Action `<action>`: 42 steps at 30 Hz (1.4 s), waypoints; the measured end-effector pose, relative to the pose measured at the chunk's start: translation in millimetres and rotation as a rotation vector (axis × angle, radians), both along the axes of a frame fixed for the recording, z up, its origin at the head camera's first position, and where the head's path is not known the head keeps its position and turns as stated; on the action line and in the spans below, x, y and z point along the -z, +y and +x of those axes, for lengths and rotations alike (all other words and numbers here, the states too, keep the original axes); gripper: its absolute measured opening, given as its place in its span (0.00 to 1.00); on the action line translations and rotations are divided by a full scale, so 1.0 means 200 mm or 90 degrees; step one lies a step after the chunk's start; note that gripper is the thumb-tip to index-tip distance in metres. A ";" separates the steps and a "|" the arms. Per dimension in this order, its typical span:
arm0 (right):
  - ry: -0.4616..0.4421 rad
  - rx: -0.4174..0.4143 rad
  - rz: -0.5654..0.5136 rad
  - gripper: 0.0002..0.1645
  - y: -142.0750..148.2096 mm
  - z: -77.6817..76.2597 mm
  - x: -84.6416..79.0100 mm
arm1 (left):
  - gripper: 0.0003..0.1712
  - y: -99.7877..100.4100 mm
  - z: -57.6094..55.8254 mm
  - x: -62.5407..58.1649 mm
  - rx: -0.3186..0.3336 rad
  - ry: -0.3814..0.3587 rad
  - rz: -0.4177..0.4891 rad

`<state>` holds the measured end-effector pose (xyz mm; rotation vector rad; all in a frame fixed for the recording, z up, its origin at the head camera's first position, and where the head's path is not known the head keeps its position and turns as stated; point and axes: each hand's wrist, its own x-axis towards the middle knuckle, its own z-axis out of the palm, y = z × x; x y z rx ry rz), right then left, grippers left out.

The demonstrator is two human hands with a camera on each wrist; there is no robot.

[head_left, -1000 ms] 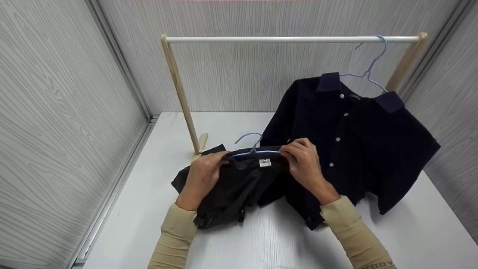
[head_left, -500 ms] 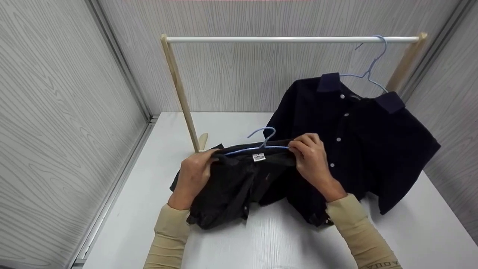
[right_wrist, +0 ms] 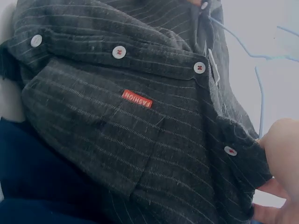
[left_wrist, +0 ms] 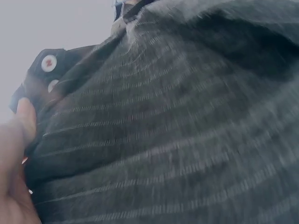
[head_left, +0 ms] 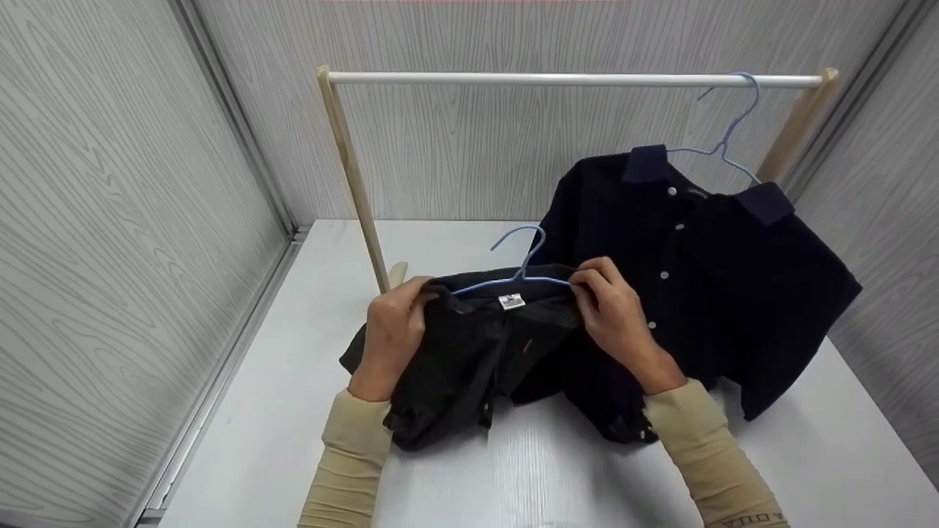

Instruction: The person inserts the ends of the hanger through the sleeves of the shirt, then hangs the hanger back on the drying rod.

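My left hand (head_left: 396,323) and right hand (head_left: 612,315) grip the two sides of the collar of a dark grey pinstriped shirt (head_left: 455,367). A blue wire hanger (head_left: 521,276) runs inside its neck, hook standing up between the hands. Below the hanger shows a white neck label (head_left: 512,301). In the left wrist view, the thumb of my left hand (left_wrist: 16,154) presses the cloth beside a white button (left_wrist: 48,63). The right wrist view has my right hand (right_wrist: 282,168) holding the collar corner; a red tag (right_wrist: 137,98) marks the shirt front.
Behind stands a clothes rack with a white bar (head_left: 513,78) and wooden posts (head_left: 352,169). A navy shirt (head_left: 704,293) hangs at its right on another blue hanger (head_left: 735,121), close beside my right hand. White table (head_left: 249,425) lies underneath; panelled walls enclose three sides.
Both hands have raised the grey shirt's collar and its hanger, and the hook sits higher and further right. My right hand has shifted right, spreading the collar wider. The navy shirt stays in place.
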<state>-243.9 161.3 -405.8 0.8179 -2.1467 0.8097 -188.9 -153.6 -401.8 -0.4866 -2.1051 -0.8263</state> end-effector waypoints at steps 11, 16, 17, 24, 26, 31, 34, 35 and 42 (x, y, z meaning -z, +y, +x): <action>0.020 -0.025 -0.005 0.04 -0.08 0.01 -0.01 | 0.06 0.03 0.00 0.01 0.007 -0.003 0.005; 0.058 0.010 0.002 0.04 -0.06 0.00 -0.01 | 0.06 0.00 0.01 0.02 -0.026 0.009 -0.008; 0.060 0.013 -0.001 0.03 -0.05 0.00 0.00 | 0.06 0.00 0.02 0.02 -0.033 0.011 -0.012; 0.046 0.035 0.007 0.04 0.00 0.00 -0.01 | 0.05 -0.03 0.02 0.03 -0.024 0.006 -0.005; 0.038 0.044 0.015 0.05 0.01 0.00 -0.02 | 0.06 -0.03 0.01 0.02 -0.001 -0.010 -0.004; 0.022 0.049 -0.015 0.04 0.02 0.01 -0.05 | 0.17 -0.03 0.00 0.00 0.049 -0.084 -0.055; 0.016 0.016 -0.048 0.01 0.02 0.01 -0.06 | 0.15 -0.03 0.00 0.00 0.033 -0.093 -0.088; 0.013 0.000 -0.057 0.00 0.02 0.00 -0.06 | 0.13 -0.03 -0.01 0.00 0.021 -0.087 -0.090; -0.112 -0.085 -0.111 0.14 0.04 0.02 -0.07 | 0.05 -0.06 -0.02 -0.04 -0.058 -0.010 -0.024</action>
